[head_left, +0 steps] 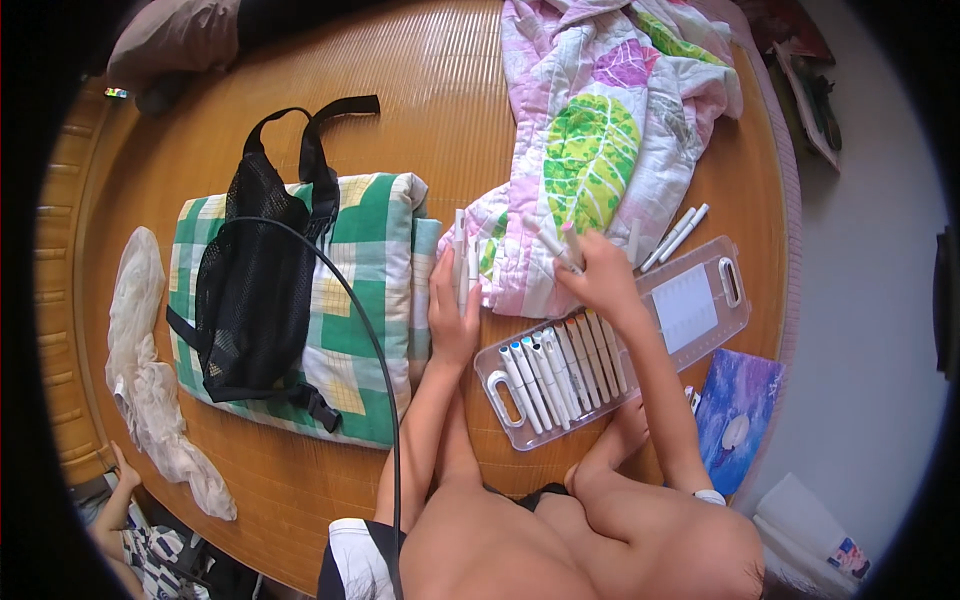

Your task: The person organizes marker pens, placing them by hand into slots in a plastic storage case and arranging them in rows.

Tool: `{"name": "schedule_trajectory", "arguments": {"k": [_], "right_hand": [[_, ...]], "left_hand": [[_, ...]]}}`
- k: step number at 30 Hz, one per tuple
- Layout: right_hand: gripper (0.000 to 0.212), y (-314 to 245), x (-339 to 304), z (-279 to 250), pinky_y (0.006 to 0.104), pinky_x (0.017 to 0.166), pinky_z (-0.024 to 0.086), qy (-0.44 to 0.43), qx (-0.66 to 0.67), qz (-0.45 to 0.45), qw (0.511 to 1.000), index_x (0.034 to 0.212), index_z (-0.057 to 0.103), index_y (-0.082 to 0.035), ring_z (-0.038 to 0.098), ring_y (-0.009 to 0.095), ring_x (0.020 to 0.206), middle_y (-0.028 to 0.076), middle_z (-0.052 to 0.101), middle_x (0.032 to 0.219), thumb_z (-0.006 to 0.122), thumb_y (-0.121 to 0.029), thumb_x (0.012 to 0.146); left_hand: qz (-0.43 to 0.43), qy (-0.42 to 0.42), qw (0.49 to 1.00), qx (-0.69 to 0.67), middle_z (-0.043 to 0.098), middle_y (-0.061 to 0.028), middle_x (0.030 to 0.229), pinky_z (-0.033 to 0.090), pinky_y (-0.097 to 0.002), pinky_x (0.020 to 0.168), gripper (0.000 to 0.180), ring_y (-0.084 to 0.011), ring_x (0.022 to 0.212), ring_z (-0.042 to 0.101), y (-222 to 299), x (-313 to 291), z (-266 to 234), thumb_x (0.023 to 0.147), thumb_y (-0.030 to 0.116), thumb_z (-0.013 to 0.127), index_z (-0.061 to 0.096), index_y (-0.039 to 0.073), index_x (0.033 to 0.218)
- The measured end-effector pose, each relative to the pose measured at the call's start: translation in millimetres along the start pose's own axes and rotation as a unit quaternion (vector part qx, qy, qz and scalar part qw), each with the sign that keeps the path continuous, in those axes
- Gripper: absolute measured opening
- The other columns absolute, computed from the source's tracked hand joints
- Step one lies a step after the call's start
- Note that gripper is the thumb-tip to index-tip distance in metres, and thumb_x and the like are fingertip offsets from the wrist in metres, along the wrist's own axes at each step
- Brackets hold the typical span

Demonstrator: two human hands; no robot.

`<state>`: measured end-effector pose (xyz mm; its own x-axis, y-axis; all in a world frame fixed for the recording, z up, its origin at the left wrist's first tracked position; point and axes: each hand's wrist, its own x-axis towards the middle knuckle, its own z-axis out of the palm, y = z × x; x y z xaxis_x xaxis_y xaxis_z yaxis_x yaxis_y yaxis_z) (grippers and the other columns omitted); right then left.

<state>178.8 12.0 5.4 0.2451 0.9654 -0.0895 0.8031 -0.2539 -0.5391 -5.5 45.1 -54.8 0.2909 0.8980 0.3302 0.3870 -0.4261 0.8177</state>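
My left hand [453, 325] is closed around a few white markers [460, 245] that stand up past the fingers, beside the folded checked quilt. My right hand [608, 276] grips several more white markers [553, 246], one showing a pink end, over the edge of the leaf-print blanket. Below the hands lies an open clear plastic case [504, 398] with a white handle. A row of white markers [548, 378] with coloured ends rests in it. My right forearm crosses the case between this half and its other half [738, 312], which bears a white card.
Loose markers [676, 238] lie beyond the case, by the leaf-print blanket [590, 150]. At left, a black mesh bag [255, 300] rests on the green checked quilt [365, 215], near a crumpled whitish cloth [150, 370]. A blue-purple painting [738, 410] is by my right arm. Other people's limbs show at the left.
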Motion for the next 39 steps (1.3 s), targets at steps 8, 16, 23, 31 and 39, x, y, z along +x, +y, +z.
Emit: {"name": "schedule_trajectory", "arguments": {"k": [8, 16, 23, 31, 39], "right_hand": [[0.025, -31, -33, 15, 0.0319, 0.038, 0.033, 0.159, 0.075, -0.206, 0.963, 0.057, 0.042, -0.007, 0.042, 0.021, 0.046, 0.006, 0.036, 0.059, 0.064, -0.02, 0.061], [0.026, -41, -36, 18, 0.0252, 0.034, 0.027, 0.261, 0.152, -0.324, 0.896, 0.054, 0.047, -0.007, 0.037, 0.016, 0.044, 0.003, 0.034, 0.054, 0.071, -0.017, 0.052], [0.013, -48, -44, 11, 0.029, 0.056, 0.039, 0.27, 0.234, -0.231, 0.905, 0.059, 0.047, -0.003, 0.047, 0.023, 0.063, 0.01, 0.048, 0.069, 0.06, -0.004, 0.062], [0.012, -59, -52, 3, 0.0274, 0.059, 0.042, 0.12, 0.368, -0.032, 0.922, 0.067, 0.049, 0.003, 0.055, 0.018, 0.064, 0.01, 0.054, 0.064, 0.044, -0.003, 0.076], [0.01, -58, -55, 19, 0.0265, 0.056, 0.041, 0.048, 0.352, -0.045, 0.934, 0.083, 0.047, 0.001, 0.054, 0.018, 0.063, 0.011, 0.052, 0.068, 0.049, -0.005, 0.075]], "left_hand": [[-0.062, -0.053, 0.996, 0.024, 0.04, -0.0199, 0.111, 0.032, -0.034, 0.086, 0.062, -0.0327, 0.103, 0.04, 6, 4, -1, 0.064, 0.007, 0.059, 0.029, -0.001, 0.117], [-0.137, -0.134, 0.981, 0.004, 0.047, -0.0201, 0.092, 0.037, -0.035, 0.077, 0.048, -0.0332, 0.088, 0.046, 2, 17, -3, 0.058, 0.003, 0.053, 0.038, -0.002, 0.104], [-0.114, -0.113, 0.987, 0.005, 0.046, -0.0144, 0.075, 0.038, -0.0349, 0.062, 0.027, -0.0305, 0.07, 0.046, 11, 9, -2, 0.055, 0.005, 0.055, 0.045, -0.001, 0.079], [-0.052, -0.12, 0.99, 0.046, 0.046, -0.0143, 0.073, 0.038, -0.0372, 0.061, 0.026, -0.0323, 0.068, 0.044, 18, 2, -5, 0.056, 0.003, 0.055, 0.041, 0.002, 0.078], [0.088, -0.053, 0.978, -0.184, 0.049, -0.0105, 0.073, 0.042, -0.0274, 0.054, 0.022, -0.021, 0.061, 0.051, 43, 0, -21, 0.066, -0.001, 0.055, 0.039, 0.003, 0.081]]}}
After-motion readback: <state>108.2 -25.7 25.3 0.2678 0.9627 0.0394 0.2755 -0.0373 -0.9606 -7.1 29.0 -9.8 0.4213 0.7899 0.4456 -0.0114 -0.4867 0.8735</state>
